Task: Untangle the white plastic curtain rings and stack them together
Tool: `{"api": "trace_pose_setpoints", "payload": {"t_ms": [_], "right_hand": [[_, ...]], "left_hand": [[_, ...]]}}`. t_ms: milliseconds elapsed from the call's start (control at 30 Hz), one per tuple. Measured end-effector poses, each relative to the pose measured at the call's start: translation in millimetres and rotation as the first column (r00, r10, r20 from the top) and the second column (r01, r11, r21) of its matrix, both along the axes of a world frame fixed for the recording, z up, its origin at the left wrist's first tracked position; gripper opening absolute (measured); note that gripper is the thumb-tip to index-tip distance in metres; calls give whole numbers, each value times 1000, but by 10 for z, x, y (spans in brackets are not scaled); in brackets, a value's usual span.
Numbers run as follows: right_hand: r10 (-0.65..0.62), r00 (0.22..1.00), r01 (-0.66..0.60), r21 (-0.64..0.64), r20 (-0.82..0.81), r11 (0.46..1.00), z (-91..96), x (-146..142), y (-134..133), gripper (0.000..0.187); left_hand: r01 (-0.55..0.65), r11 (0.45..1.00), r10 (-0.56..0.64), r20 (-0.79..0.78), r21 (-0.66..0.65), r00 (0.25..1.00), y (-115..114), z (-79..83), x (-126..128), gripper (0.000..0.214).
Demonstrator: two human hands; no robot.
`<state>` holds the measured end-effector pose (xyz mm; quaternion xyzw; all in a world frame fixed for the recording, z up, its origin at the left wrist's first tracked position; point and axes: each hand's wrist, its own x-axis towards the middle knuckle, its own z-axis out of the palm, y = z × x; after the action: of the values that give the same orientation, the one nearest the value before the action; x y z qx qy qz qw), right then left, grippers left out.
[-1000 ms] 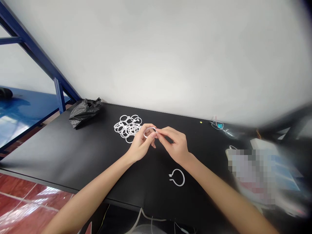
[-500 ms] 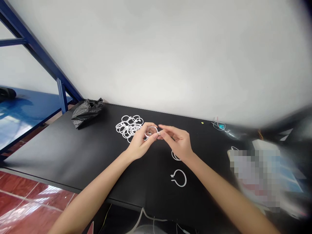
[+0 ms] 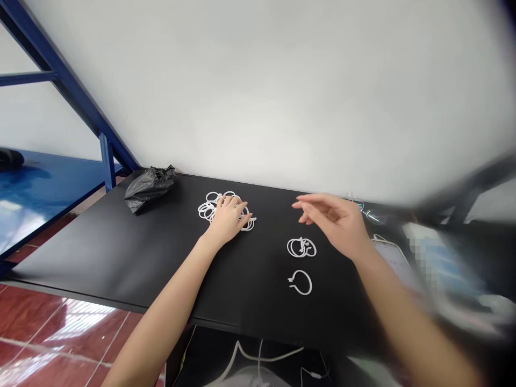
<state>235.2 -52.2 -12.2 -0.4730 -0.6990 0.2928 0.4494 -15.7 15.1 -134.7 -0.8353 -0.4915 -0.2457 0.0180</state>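
My left hand (image 3: 227, 219) lies on a pile of white plastic rings (image 3: 207, 210), fingers spread and reaching down over them. It covers much of the pile, and no single ring is visibly gripped. My right hand (image 3: 332, 219) hovers above the right part of the table, fingers stretched out and thumb apart, with nothing visible in it. Below it, a small overlapping group of white rings (image 3: 296, 255) rests on the table. Closer to me lies one white ring (image 3: 310, 282) with a gap and small end tabs on its left side.
The black table (image 3: 169, 263) runs along a white wall. A crumpled black plastic bag (image 3: 149, 189) sits at the back left, beside a blue metal frame (image 3: 106, 161). At the right are a phone (image 3: 391, 255) and blurred packages (image 3: 447, 269). Cables (image 3: 270, 357) hang below the front edge.
My hands have separated: the left moved left onto the pile, the right moved right. The ring held between them is no longer in my right hand. The small group below is now uncovered.
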Motion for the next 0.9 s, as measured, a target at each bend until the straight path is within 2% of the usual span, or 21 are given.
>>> {"api": "trace_pose_setpoints", "payload": {"t_ms": [67,133,233,333,400,467,567,733,800,900], "right_hand": [[47,986,-31,-100,158,995,-64,68,-149,24],[106,941,-41,-200,323,979,-188,150,-327,21],[181,891,-40,-327,416,944,-444,260,-611,28],[189,870,-42,-313,456,949,-701,299,-826,32],[145,868,-26,-249,475,968,-832,281,-890,20],[132,862,-30,-211,489,977,-912,238,-895,5],[154,853,-67,-189,498,980,-936,139,-839,15],[218,862,-159,-165,458,973,-890,-59,-676,7],[194,926,-150,-156,323,976,-902,-121,-568,12],[27,1000,-27,-152,0,988,-951,-191,-371,25]], "left_hand": [[3,1000,-3,12,-12,1000,14,-47,5,31],[1,1000,-1,22,-14,1000,25,-87,7,30],[6,1000,-6,43,-3,999,31,-116,5,31],[8,1000,-10,79,17,997,25,-92,2,31],[6,999,-10,113,33,994,6,-42,16,30],[5,999,-12,149,53,989,-36,30,62,31],[42,995,-62,240,90,969,-160,139,201,33],[286,953,-301,452,103,839,-405,196,437,28],[316,948,-279,593,43,756,-454,188,474,31],[352,933,-145,811,-80,567,-485,176,512,41]]}}
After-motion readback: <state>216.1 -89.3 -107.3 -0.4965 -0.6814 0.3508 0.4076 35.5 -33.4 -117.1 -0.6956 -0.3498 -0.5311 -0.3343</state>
